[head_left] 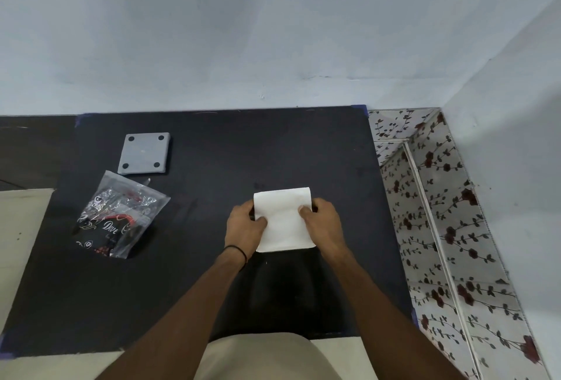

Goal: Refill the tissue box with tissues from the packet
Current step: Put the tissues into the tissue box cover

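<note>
A white stack of tissues (283, 222) sits in the middle of the black mat (212, 167). My left hand (244, 228) grips its left edge and my right hand (323, 222) grips its right edge, thumbs on top. Whatever lies under the stack is hidden by the tissues and my hands. A clear plastic packet (120, 215) with black and red print lies crumpled at the mat's left. Behind it rests a flat grey square piece (144, 153) with a dark dot in each corner, seemingly part of the tissue box.
The black mat covers the work surface up to a pale blue wall behind. On the right stands a floral-patterned panel (440, 212) along the mat's edge. Beige surface (21, 228) shows at the left and front.
</note>
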